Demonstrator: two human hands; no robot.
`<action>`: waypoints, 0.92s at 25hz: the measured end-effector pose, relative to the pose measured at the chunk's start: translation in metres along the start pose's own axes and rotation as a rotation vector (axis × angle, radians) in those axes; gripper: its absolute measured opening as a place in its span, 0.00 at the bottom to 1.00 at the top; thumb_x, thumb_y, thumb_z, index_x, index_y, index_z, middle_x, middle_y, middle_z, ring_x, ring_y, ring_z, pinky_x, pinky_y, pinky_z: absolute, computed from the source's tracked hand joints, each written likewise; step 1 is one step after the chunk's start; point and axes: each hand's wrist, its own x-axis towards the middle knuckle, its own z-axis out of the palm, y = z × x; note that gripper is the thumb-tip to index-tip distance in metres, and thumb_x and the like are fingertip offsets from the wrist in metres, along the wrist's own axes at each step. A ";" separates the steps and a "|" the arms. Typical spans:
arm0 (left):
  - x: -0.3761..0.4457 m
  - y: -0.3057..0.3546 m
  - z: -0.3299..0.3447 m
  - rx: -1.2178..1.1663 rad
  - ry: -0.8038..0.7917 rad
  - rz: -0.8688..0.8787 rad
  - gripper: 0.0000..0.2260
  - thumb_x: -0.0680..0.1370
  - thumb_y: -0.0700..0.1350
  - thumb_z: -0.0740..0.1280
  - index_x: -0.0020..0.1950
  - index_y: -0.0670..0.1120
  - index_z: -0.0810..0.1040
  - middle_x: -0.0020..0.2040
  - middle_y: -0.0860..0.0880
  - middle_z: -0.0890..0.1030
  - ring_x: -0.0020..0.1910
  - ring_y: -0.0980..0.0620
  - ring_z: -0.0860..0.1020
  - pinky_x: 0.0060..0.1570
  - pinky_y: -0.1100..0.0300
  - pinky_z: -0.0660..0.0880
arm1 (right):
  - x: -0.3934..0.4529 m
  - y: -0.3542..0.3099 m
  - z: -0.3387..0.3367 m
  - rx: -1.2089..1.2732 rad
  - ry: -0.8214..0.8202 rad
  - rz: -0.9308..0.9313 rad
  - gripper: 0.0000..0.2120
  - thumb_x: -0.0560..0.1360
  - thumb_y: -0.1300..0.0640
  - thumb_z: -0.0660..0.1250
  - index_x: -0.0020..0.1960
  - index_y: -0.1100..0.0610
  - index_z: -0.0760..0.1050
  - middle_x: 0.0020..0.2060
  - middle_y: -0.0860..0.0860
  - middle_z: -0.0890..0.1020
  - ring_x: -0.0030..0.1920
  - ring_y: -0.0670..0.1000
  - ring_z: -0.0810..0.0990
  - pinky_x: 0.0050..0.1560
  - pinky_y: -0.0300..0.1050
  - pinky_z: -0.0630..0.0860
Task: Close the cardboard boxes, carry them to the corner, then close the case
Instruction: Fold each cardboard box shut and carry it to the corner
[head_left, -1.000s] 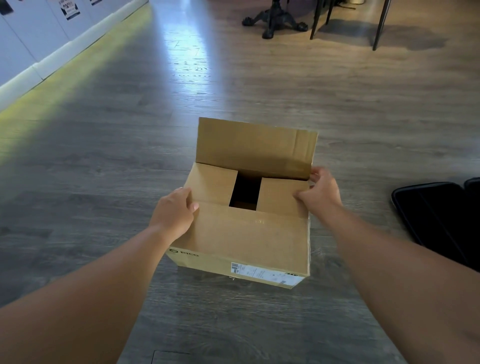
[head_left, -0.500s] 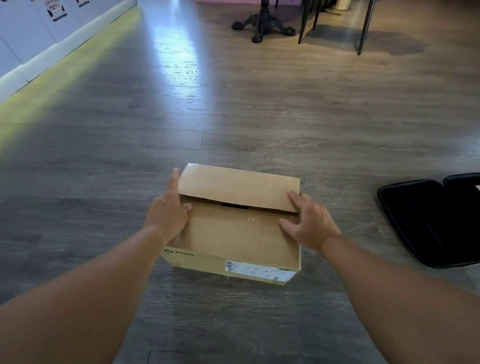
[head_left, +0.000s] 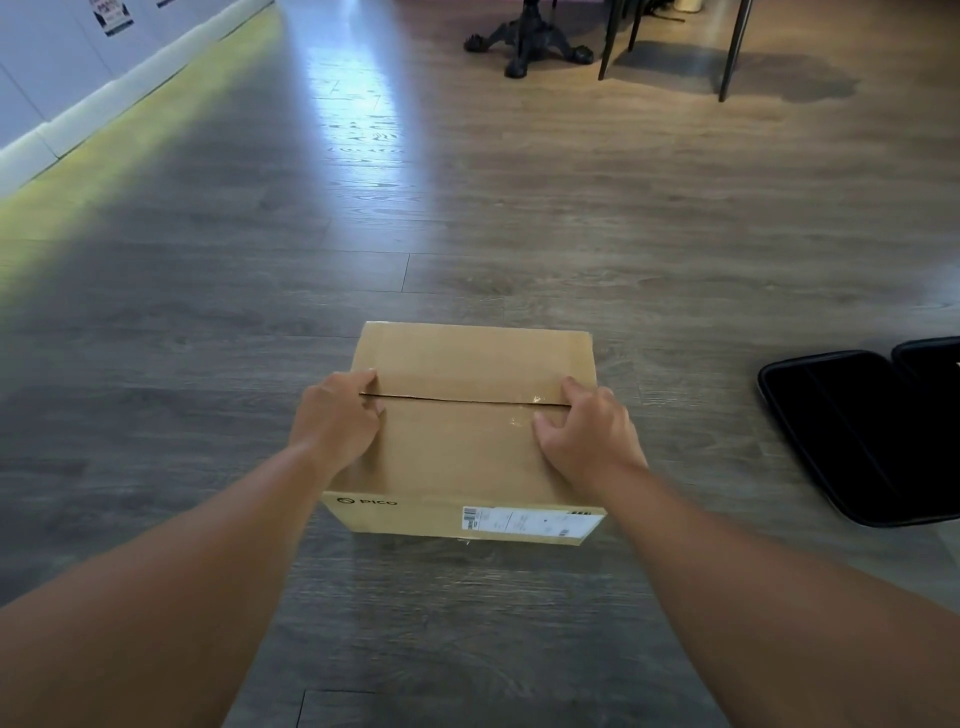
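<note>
cardboard box (head_left: 462, 447) sits on the wood floor (head_left: 208, 322) at centre frame, both top flaps down and meeting along a thin dark seam that runs 9 to 3 o'clock across the lid. left hand (head_left: 335, 423) rests on the 9 o'clock end of the seam, fingers curled over the box edge, pressing the flaps; nothing pinched that can be seen. right hand (head_left: 584, 434) rests on the 3 o'clock end of the seam, fingers bent and spread on the lid, thumb on the near flap. near face of the box shows a pico logo at its 9 o'clock side and a white shipping label (head_left: 530, 521) toward 3 o'clock. black case (head_left: 857, 431) lies open on the floor at 3 o'clock of the box, well apart from it. dark table base (head_left: 527, 39) and chair legs (head_left: 732, 49) at 12 o'clock, far off. white wall units (head_left: 57, 67) at 10 o'clock.
</note>
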 end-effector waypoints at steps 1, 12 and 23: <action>0.001 0.001 0.000 -0.001 0.016 -0.006 0.21 0.79 0.46 0.69 0.72 0.48 0.75 0.68 0.43 0.78 0.68 0.40 0.73 0.65 0.49 0.69 | 0.004 -0.002 -0.002 -0.007 0.004 -0.008 0.32 0.77 0.42 0.66 0.76 0.53 0.66 0.59 0.58 0.74 0.58 0.61 0.77 0.59 0.55 0.75; 0.032 0.058 -0.069 -0.006 0.215 0.001 0.11 0.76 0.45 0.71 0.58 0.47 0.84 0.56 0.43 0.84 0.58 0.39 0.79 0.53 0.55 0.73 | 0.084 -0.042 -0.083 0.030 0.062 -0.176 0.30 0.72 0.41 0.70 0.71 0.51 0.74 0.62 0.55 0.81 0.64 0.59 0.77 0.62 0.48 0.73; 0.009 0.245 -0.336 -0.093 0.249 -0.090 0.11 0.72 0.37 0.67 0.52 0.42 0.84 0.52 0.39 0.84 0.54 0.39 0.80 0.47 0.58 0.70 | 0.071 -0.177 -0.359 0.102 0.063 -0.188 0.27 0.70 0.41 0.71 0.66 0.48 0.77 0.60 0.52 0.82 0.61 0.58 0.78 0.56 0.46 0.72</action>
